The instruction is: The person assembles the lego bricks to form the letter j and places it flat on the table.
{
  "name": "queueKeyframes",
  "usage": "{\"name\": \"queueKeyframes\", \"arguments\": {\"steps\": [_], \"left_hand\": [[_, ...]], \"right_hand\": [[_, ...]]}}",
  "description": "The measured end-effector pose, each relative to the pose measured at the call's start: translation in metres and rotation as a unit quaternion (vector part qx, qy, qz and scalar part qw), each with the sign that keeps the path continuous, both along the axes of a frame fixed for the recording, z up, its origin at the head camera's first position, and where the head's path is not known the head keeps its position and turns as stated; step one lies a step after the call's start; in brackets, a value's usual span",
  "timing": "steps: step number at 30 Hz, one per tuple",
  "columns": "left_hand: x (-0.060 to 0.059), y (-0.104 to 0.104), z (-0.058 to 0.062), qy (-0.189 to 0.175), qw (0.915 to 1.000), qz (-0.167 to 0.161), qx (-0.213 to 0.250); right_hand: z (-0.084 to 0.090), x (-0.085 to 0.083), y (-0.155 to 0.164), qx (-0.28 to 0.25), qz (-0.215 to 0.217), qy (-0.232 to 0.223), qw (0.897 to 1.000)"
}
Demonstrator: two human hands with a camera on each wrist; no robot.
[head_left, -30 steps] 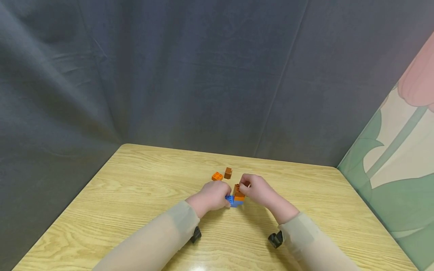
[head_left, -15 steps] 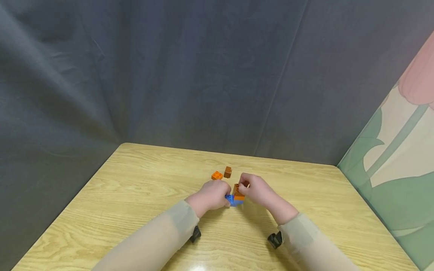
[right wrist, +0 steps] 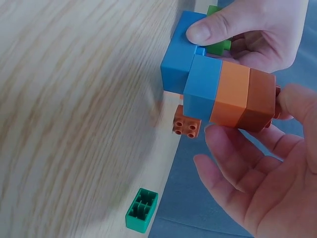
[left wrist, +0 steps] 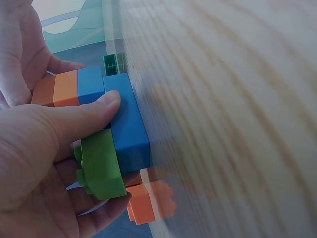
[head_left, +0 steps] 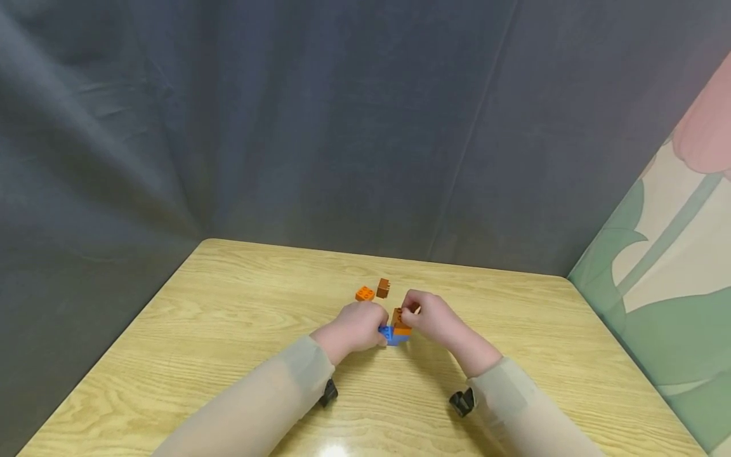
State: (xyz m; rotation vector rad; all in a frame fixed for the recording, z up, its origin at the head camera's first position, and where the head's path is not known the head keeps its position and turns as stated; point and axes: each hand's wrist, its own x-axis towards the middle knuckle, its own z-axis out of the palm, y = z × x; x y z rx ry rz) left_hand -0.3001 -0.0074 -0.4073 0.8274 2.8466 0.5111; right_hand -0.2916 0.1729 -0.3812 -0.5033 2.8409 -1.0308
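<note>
While both hands are down on the wooden table (head_left: 228, 330), I've got a little block stack (head_left: 398, 325) between them, roughly mid-table and a bit toward the far edge.

Left hand (head_left: 356, 327) is gripping the base: thumb (left wrist: 94, 111) pressed on top of the big blue block (left wrist: 130, 124), other fingers curled under w/ a green block (left wrist: 101, 166) tucked against the palm side. So that hand is closed round the blue block, holding it flat on the table.

Right hand (head_left: 431, 317) has the upper part, which goes blue block (right wrist: 203, 94), then orange block (right wrist: 232, 96), then brown block (right wrist: 260, 101) at the end, all stuck together in a row. Fingertips touch the brown end, thumb on one side and fingers on the other, a light pinch rather than a full fist. Palm is pretty open in the right wrist view.

Other stuff nearby: a loose orange block (head_left: 365, 293) and a loose brown block (head_left: 383, 288) sit just beyond my hands, right beside each other; can't tell if they touch. There's also a small dark green block (right wrist: 141, 210) near the table edge, studs facing away, apart from the stack.

Behind the table is a grey curtain (head_left: 320, 127), and off to the right a panel w/ a pink and green flower print (head_left: 674, 254). Light beige sleeves (head_left: 268, 393) on both arms.
</note>
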Motion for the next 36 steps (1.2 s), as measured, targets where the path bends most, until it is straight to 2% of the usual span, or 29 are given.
{"name": "queueKeyframes", "arguments": {"steps": [7,17,23,32,36], "left_hand": [[0.003,0.0,0.003,-0.003,1.0,0.0,0.001],[0.005,0.0,0.005,0.0,1.0,-0.003,0.002],[0.003,-0.001,0.002,-0.002,1.0,-0.001,0.002],[0.002,-0.001,0.002,-0.002,1.0,-0.001,0.0],[0.002,0.0,0.002,-0.003,1.0,-0.003,-0.004]], "right_hand": [[0.001,0.003,-0.001,0.0,-0.01,0.008,1.0],[0.01,0.002,-0.002,0.035,-0.009,0.059,0.998],[0.016,-0.002,0.0,0.026,0.017,0.046,0.998],[0.017,-0.014,0.01,-0.02,0.083,0.012,0.996],[0.017,-0.015,0.013,-0.031,0.09,-0.001,0.995]]}}
